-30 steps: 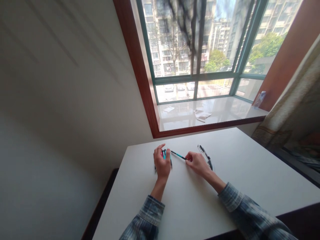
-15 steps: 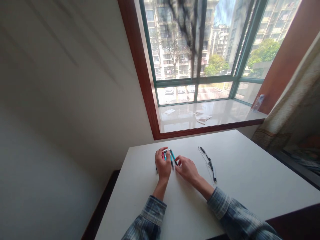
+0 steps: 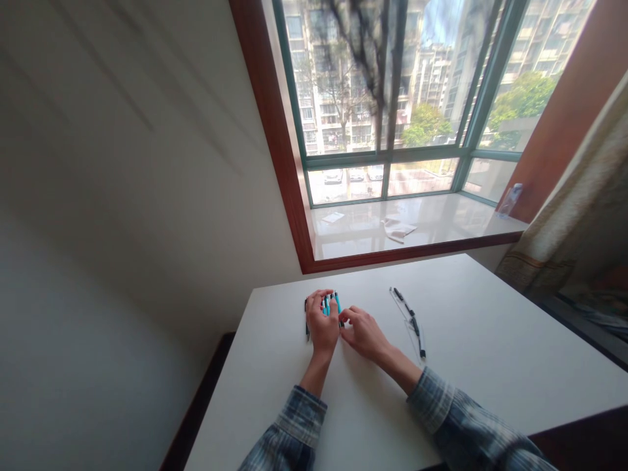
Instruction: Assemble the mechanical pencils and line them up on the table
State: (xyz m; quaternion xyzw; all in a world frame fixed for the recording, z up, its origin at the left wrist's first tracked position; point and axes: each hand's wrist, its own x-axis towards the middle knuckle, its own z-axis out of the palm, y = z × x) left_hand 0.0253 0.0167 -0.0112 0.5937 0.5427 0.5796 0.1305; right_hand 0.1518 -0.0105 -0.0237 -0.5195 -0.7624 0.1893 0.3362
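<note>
At the left on the white table (image 3: pixel 275 405), a dark pen (image 3: pixel 307 328) lies beside the left hand (image 3: pixel 324 327), which cups teal pens (image 3: pixel 338 303), thumb and fingers apart. The right hand (image 3: pixel 363 332) touches the pens' near end, though whether its fingers pinch one cannot be told; farther right lie black-and-clear pens (image 3: pixel 415 323).

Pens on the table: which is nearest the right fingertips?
The teal pen at the right end of the row by the left hand; the row's other pens lie further left, and the black pens lie apart, beyond the right hand.
</note>
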